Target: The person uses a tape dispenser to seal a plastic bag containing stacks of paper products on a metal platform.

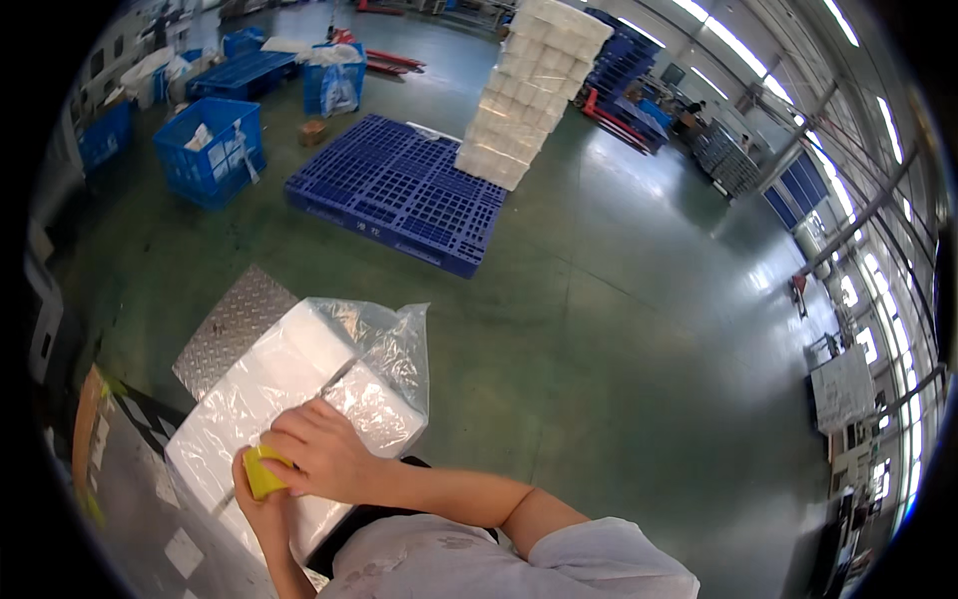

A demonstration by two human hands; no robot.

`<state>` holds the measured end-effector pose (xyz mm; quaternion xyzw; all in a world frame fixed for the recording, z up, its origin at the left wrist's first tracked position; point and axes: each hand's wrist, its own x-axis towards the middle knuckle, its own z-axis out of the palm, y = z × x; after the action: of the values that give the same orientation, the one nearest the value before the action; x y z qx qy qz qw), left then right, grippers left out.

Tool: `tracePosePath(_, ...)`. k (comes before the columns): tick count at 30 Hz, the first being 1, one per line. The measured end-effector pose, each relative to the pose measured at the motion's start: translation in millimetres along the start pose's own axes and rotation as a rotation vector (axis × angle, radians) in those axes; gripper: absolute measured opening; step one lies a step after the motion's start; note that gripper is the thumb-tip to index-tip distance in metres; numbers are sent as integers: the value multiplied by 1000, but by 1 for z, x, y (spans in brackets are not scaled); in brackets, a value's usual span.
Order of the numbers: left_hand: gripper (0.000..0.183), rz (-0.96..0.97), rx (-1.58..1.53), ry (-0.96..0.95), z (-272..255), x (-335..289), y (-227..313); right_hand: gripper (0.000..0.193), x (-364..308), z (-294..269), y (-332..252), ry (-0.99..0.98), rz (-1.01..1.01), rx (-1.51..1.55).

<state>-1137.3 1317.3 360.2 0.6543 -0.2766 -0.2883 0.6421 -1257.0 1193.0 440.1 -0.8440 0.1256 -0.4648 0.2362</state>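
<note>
Lower left, the left grip point(262, 507) and right grip point(327, 454) grasp a yellow item point(264, 473) over bagged white packs point(261, 384); green floor point(599, 389) spreads right of the packs' edge.

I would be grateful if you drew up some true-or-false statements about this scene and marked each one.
1. The left hand and right hand both touch the yellow object. True.
2. A blue crate stands left of the blue pallet. True.
3. The tall stack near the blue pallet is red. False: the tall stack is whitish.
4. The white blocks under the hands have no plastic over them. False: clear plastic covers the white blocks.
</note>
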Motion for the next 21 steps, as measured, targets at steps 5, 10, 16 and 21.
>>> tracePosePath(5,50,154,265,46,13,-4,25,17,-6,4,-1,-20,1,-10)
tracePosePath(10,45,443,602,-172,12,-4,39,15,-5,6,-6,-73,-22,-4)
tracePosePath(16,42,328,426,-108,11,-11,41,13,-2,8,-4,-83,-40,-29)
tracePosePath(21,44,299,215,-92,-5,-10,25,12,0,11,-2,-67,-43,-32)
